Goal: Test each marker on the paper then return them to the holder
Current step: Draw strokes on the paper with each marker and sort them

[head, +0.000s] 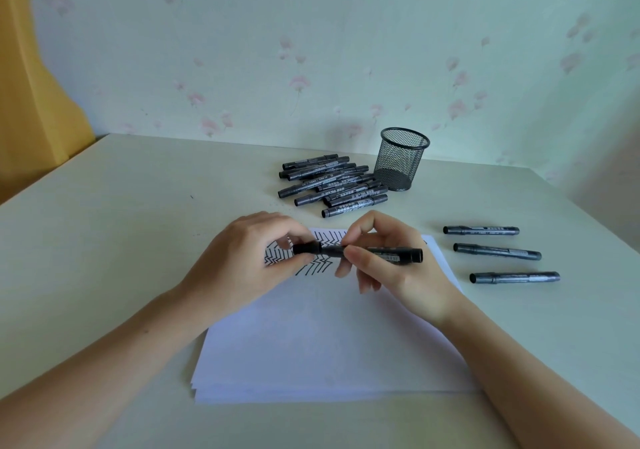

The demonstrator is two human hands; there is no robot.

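Hands meet above the paper (322, 337): the left hand (239, 261) pinches the cap end of a black marker (360, 254), and the right hand (391, 268) grips its barrel. Far right on the table (121, 223) stands the mesh holder (401, 161), a pile of markers (332, 185) just left of it.

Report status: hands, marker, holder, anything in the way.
Left hand pinches cap end, right hand grips marker over paper. Holder empty. Nothing blocking.

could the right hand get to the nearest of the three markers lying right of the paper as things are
Probably yes, once freed. The nearest marker lies alone on bare table just right of the right hand, nothing between them. But that hand grips the held marker, whose cap end the left hand pinches, so it must let go first.
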